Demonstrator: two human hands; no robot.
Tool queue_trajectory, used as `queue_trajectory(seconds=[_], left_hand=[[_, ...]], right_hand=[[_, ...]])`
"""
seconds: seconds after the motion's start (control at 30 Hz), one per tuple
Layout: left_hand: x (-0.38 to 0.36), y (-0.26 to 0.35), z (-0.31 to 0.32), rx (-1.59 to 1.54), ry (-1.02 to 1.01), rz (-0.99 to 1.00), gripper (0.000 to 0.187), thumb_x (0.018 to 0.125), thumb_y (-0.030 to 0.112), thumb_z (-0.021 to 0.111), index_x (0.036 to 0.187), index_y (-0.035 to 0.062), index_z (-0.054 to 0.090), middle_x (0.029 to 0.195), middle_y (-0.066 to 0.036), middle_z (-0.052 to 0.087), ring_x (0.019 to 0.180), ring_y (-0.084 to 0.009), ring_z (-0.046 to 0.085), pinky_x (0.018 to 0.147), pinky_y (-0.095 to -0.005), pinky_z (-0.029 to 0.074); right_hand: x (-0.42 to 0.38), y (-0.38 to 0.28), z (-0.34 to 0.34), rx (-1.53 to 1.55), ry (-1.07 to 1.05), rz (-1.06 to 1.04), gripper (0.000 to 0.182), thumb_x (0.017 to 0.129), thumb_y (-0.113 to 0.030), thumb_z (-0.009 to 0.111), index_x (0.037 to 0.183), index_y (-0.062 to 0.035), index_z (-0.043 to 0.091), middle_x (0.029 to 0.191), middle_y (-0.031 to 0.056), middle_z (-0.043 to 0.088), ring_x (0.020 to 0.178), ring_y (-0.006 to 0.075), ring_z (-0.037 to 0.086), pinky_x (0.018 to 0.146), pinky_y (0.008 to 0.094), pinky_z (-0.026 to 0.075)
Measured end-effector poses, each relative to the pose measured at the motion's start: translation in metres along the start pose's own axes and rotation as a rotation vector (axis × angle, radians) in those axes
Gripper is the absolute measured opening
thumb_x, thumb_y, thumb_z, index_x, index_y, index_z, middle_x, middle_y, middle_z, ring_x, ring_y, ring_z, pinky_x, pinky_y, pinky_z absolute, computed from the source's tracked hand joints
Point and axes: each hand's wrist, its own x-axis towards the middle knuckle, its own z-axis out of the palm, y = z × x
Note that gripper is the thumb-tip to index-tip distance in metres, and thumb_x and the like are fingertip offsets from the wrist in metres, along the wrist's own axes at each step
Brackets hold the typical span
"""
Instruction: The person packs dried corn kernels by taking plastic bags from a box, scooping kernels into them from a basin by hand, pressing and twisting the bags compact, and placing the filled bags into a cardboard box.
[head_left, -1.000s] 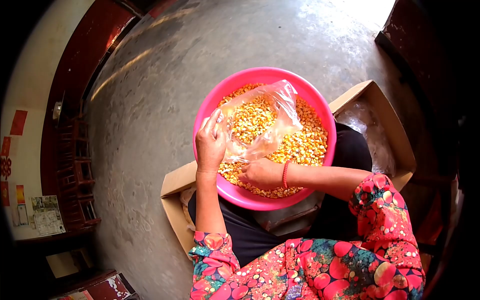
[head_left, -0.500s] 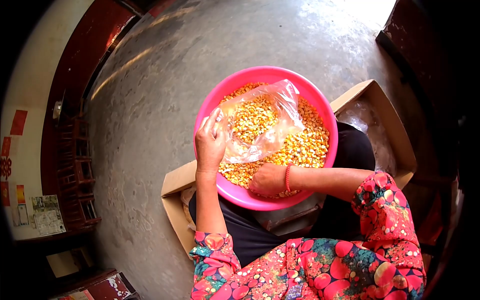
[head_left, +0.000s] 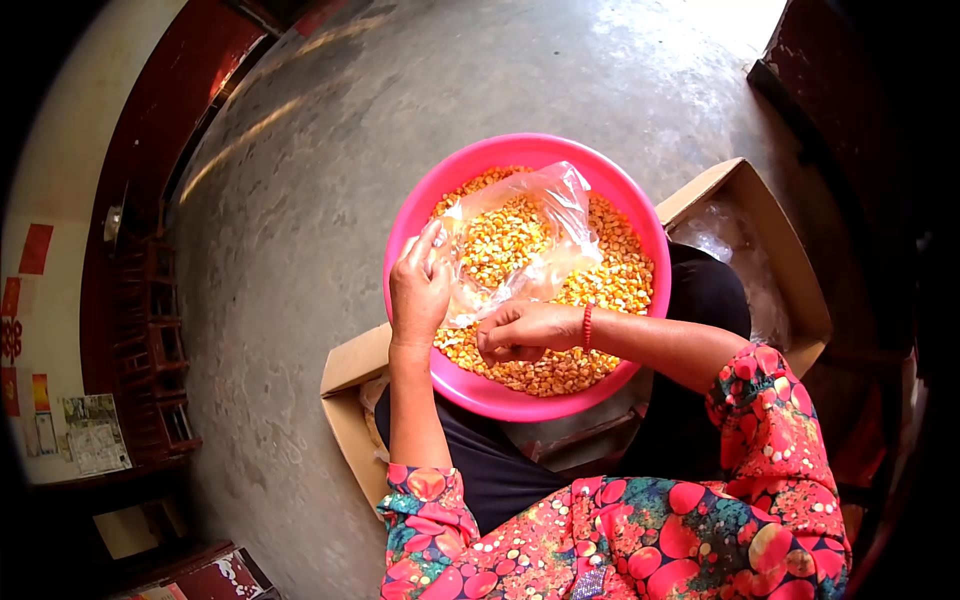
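Note:
A pink basin (head_left: 468, 399) full of yellow corn kernels (head_left: 626, 275) rests on the person's lap. On top of the corn lies a clear plastic bag (head_left: 568, 195), its mouth spread wide, with kernels inside or showing through it. My left hand (head_left: 420, 290) pinches the bag's edge at the basin's left rim. Just above the corn, beside the bag's near edge, my right hand (head_left: 525, 330) is closed with its fingers curled under; what they hold is hidden. A red bead bracelet (head_left: 588, 326) circles the right wrist.
A cardboard box (head_left: 780, 240) holding clear plastic stands to the right. Another cardboard box (head_left: 352, 365) is at the left, partly behind my left arm. Stacked wooden stools (head_left: 150, 340) line the wall on the far left. Grey concrete floor (head_left: 300, 220) stretches beyond the basin.
My right hand has risen out of the corn and shifted slightly up and left toward the bag. The left hand keeps its hold on the bag's edge.

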Motion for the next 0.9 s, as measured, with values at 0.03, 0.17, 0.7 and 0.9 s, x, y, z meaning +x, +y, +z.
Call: queue_trajectory(seconds=[0.03,0.17,0.7,0.9], left_hand=[[0.000,-0.001,0.000,0.001,0.000,0.000,0.045,0.070,-0.006,0.047,0.114,-0.0011,0.054,0.093,-0.014,0.059,0.060,-0.0172,0.051,0.058,-0.0279,0.044],[-0.001,-0.008,0.002,-0.014,0.030,0.070,0.045,0.070,-0.007,0.048,0.115,-0.0011,0.054,0.093,-0.014,0.059,0.060,-0.0181,0.052,0.058,-0.0283,0.044],[-0.001,-0.004,0.003,-0.015,0.013,0.057,0.047,0.070,-0.010,0.045,0.116,-0.0008,0.053,0.099,-0.016,0.058,0.069,-0.0217,0.057,0.061,-0.0295,0.046],[-0.002,0.000,0.001,-0.031,0.004,0.022,0.046,0.071,-0.009,0.047,0.116,-0.0005,0.053,0.098,-0.015,0.058,0.065,-0.0201,0.056,0.059,-0.0287,0.045]], right_hand=[[0.001,-0.001,0.000,-0.023,-0.042,-0.014,0.024,0.088,-0.025,0.049,0.073,-0.0078,0.056,0.054,-0.0049,0.041,0.039,0.0039,0.030,0.036,0.0200,0.021],[-0.002,-0.026,0.002,0.043,-0.052,-0.115,0.033,0.091,-0.035,0.050,0.068,-0.0109,0.052,0.050,-0.0068,0.037,0.039,0.0029,0.028,0.036,0.0197,0.019],[0.016,-0.050,-0.042,0.109,0.474,-0.732,0.020,0.088,-0.018,0.046,0.086,-0.0027,0.058,0.078,0.0009,0.054,0.075,0.0082,0.049,0.070,0.0220,0.040],[0.009,-0.050,-0.040,-0.022,0.473,-0.479,0.023,0.090,-0.023,0.047,0.076,-0.0068,0.056,0.067,-0.0032,0.048,0.060,0.0053,0.040,0.056,0.0211,0.034]])
